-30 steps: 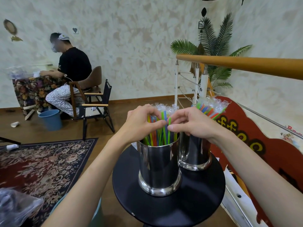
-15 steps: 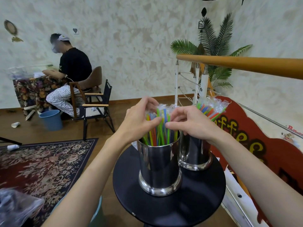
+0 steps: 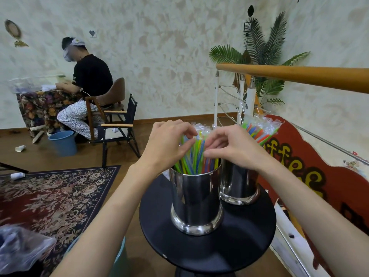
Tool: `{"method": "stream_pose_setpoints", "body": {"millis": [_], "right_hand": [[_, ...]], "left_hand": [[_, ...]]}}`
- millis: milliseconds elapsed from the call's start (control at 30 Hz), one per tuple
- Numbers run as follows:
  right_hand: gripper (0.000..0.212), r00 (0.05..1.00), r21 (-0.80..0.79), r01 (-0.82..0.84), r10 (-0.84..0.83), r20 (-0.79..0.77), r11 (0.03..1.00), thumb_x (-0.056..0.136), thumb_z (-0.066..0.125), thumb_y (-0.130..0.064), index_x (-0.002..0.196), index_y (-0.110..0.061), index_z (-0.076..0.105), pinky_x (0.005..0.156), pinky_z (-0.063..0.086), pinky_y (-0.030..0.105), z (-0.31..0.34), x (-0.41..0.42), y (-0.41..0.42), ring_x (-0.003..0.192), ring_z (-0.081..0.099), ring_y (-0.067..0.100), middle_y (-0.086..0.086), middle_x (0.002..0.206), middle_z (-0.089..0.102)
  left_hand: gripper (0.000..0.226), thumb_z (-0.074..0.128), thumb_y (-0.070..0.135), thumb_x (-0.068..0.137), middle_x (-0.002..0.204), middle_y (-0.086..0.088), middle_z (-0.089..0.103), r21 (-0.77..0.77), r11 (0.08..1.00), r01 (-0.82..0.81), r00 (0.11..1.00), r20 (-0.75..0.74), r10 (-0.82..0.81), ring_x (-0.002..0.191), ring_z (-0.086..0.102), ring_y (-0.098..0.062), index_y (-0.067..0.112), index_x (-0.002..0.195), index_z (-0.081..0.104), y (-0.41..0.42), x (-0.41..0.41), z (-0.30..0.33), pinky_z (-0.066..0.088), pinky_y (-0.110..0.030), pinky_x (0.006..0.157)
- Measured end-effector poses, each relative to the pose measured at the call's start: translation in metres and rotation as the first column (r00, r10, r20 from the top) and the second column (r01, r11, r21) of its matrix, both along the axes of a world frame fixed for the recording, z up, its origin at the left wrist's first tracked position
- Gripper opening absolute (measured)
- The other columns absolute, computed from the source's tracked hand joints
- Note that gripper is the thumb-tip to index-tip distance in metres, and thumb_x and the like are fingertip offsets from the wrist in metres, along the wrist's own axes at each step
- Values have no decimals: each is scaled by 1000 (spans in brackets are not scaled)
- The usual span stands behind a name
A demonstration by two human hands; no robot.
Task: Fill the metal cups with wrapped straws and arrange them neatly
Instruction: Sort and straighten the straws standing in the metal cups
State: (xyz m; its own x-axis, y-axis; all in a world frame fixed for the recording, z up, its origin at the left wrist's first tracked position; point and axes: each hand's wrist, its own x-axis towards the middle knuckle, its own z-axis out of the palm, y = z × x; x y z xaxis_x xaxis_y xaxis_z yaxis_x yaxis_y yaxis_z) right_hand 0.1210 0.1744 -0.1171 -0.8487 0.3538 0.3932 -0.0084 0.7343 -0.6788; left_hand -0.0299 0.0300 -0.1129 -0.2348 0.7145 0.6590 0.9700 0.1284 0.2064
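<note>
My left hand [image 3: 167,144] and right hand [image 3: 231,145] are both curled in around the bunch of wrapped straws [image 3: 196,154] standing in the near metal cup [image 3: 196,200], fingertips pinching and gathering the tops together just above the rim. That cup sits toward the back of the round black worktop [image 3: 207,246], and the second cup [image 3: 239,184] stands just behind and to the right of it, touching or nearly so, with its own straws [image 3: 259,130] fanning out to the right. These straws should be very light and springy, and the clear wrappers look slick (they will likely slide against each other and splay if I let go too fast). I judge the best hold is high on the bundle, squeezing gently from both sides, since a hard pinch could kink a straw or tear a wrapper. The cup seems heavy enough to stay put.
</note>
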Motion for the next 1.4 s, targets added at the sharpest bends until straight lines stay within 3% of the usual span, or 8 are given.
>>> {"method": "stream_pose_setpoints", "body": {"millis": [267,400,500,700,833,967,1167,1400], "right_hand": [[22,955,214,211,-248,162,954,81,83,-39,69,-25,71,54,39,12,-3,-1,5,63,62,-1,-10,65,67],[31,930,278,291,-339,144,915,80,79,-52,66,-26,71,65,48,29,-12,-8,-1,71,62,7,-11,64,63],[39,897,319,366,-423,129,874,80,75,-61,66,-25,69,61,44,30,-20,-13,-3,71,60,9,-11,64,61],[35,888,257,375,-425,178,891,82,77,-53,61,-27,67,62,48,31,-21,-16,-1,69,61,9,-10,63,63],[28,907,188,326,-362,213,927,85,79,-42,64,-25,70,64,50,32,-18,-14,1,64,59,7,-10,60,61],[27,907,149,318,-347,239,936,86,79,-38,65,-24,69,64,46,31,-17,-12,1,61,55,5,-11,57,57],[28,915,135,294,-319,248,946,86,78,-39,67,-19,70,61,43,29,-17,-12,2,56,52,5,-10,52,54],[31,923,110,291,-309,229,950,81,82,-45,65,-22,69,64,49,34,-18,-11,3,57,52,5,-12,47,53]], "left_hand": [[18,63,19,96,112,13,66,-79,993,-88,989,-122,78,109,55,-13,30,110,69,5,1,-4,30,-33,98],[22,53,45,100,109,15,66,-106,983,-153,979,-150,136,107,54,-15,34,110,69,9,2,-11,32,-38,97],[39,57,68,88,99,17,62,-90,976,-200,967,-178,182,101,52,-13,34,103,68,14,3,-16,30,-36,91],[39,65,71,80,86,18,46,-40,959,-279,947,-177,268,88,39,-10,34,95,62,22,6,-21,27,-36,84],[42,64,74,79,89,16,53,-23,945,-327,927,-203,316,89,45,-13,33,92,62,24,9,-22,30,-39,86],[41,68,69,79,94,11,62,-28,938,-345,919,-211,332,93,51,-17,31,91,59,26,11,-21,30,-40,86],[33,75,51,83,87,17,49,-69,959,-275,955,-132,264,96,52,-15,33,98,52,24,8,-17,31,-40,87],[13,65,39,89,91,15,44,-130,946,-296,949,-155,276,102,48,-17,38,99,72,22,7,-16,28,-39,90]]}}
